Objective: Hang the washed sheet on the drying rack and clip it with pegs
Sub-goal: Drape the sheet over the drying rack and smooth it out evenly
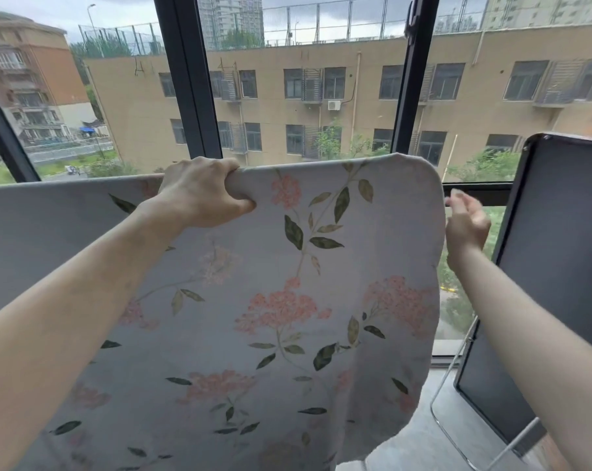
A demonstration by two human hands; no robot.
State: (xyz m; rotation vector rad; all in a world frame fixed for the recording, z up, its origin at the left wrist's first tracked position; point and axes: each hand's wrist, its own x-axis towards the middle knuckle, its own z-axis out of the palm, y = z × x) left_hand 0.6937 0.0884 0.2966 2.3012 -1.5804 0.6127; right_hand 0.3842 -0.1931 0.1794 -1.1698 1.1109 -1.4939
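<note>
A pale grey sheet (281, 266) printed with pink flowers and green leaves hangs across the view, draped over a top edge that hides whatever bar carries it. My left hand (202, 192) grips the sheet's top fold, fingers curled over it. My right hand (466, 222) is raised just beyond the sheet's right edge with fingers spread and loose, holding nothing. No pegs are in view.
A large window with dark frames (189, 79) stands right behind the sheet. At the right a dark flat panel (552, 249) leans upright. A thin metal tube frame (457, 433) stands below it on the grey floor (420, 440).
</note>
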